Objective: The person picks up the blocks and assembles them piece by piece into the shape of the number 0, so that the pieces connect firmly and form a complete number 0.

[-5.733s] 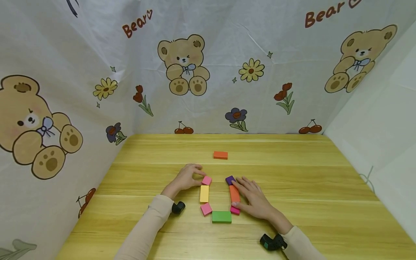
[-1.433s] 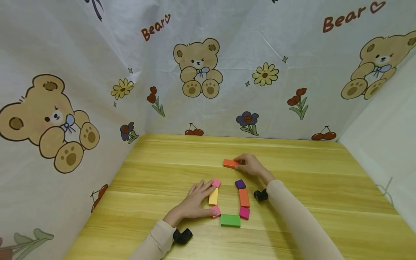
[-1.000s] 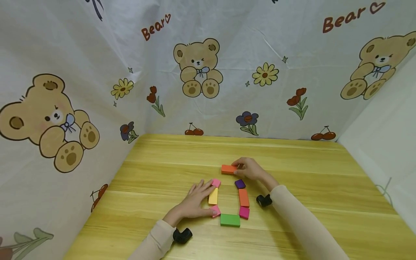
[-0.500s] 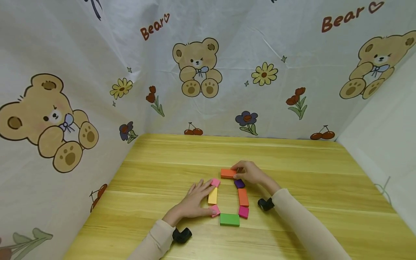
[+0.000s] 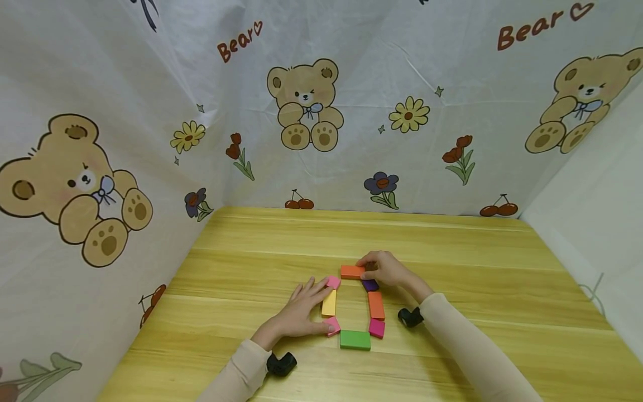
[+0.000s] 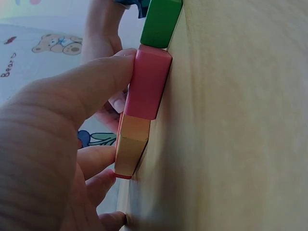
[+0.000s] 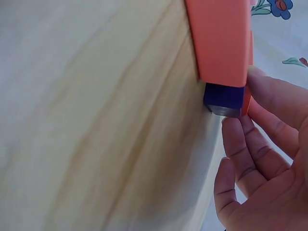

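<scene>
In the head view, flat wooden blocks form a ring on the table. My right hand [image 5: 390, 269] pinches the right end of an orange block [image 5: 351, 272] at the ring's far side. Just below it lies a purple block [image 5: 370, 285], then another orange block [image 5: 376, 305] and a magenta block [image 5: 377, 328]. My left hand [image 5: 296, 315] spreads along the left side. Its fingers touch the far pink block [image 5: 333, 282] and the yellow block [image 5: 329, 303], its thumb the near pink block [image 6: 148, 82]. A green block [image 5: 355, 340] closes the near side.
The wooden table [image 5: 226, 268] extends around the ring. Behind it hangs a white cloth [image 5: 351, 111] printed with bears and flowers. Black wrist cameras sit under both wrists, the left camera [image 5: 282, 364] and the right camera [image 5: 411, 317] low over the table.
The right hand has drawn the far orange block toward the ring, close to the purple and pink blocks. The left hand has stayed on the left side since 1.4 s ago.
</scene>
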Demonstrator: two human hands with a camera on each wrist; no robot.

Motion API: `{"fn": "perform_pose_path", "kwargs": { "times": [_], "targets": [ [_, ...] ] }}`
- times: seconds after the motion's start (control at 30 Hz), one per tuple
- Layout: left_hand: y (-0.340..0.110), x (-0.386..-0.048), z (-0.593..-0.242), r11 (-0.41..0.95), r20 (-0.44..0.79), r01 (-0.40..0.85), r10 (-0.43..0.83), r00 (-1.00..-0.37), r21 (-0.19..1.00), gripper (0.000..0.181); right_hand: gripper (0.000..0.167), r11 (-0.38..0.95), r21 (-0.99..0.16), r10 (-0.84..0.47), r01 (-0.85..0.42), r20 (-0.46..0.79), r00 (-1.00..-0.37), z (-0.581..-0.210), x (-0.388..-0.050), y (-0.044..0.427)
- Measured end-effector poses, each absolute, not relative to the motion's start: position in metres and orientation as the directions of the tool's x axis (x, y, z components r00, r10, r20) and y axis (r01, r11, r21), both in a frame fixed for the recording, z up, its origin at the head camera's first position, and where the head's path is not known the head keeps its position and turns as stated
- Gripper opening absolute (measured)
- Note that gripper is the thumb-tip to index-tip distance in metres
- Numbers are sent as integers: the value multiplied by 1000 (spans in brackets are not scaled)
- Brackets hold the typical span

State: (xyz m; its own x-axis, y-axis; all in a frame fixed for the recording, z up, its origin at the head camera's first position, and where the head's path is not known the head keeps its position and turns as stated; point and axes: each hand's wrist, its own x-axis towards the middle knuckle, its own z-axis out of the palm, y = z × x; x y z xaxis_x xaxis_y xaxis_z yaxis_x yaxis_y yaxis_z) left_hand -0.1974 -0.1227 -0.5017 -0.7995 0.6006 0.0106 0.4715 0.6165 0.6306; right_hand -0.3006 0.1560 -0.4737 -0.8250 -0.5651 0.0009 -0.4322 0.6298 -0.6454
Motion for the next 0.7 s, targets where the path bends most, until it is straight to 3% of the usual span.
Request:
{"fn": "perform_pose_path", "kwargs": {
  "times": [0.4,0.7],
  "targets": [
    [-122,-198,-501,622,11,469,594,-804,627,90,27,644,-654,-556,-397,-44,-830,-473,-303,154],
    [-122,-198,-502,624,6,463,592,-806,630,90,27,600,-661,-598,-451,4,-802,-476,-304,156]
  ]
}}
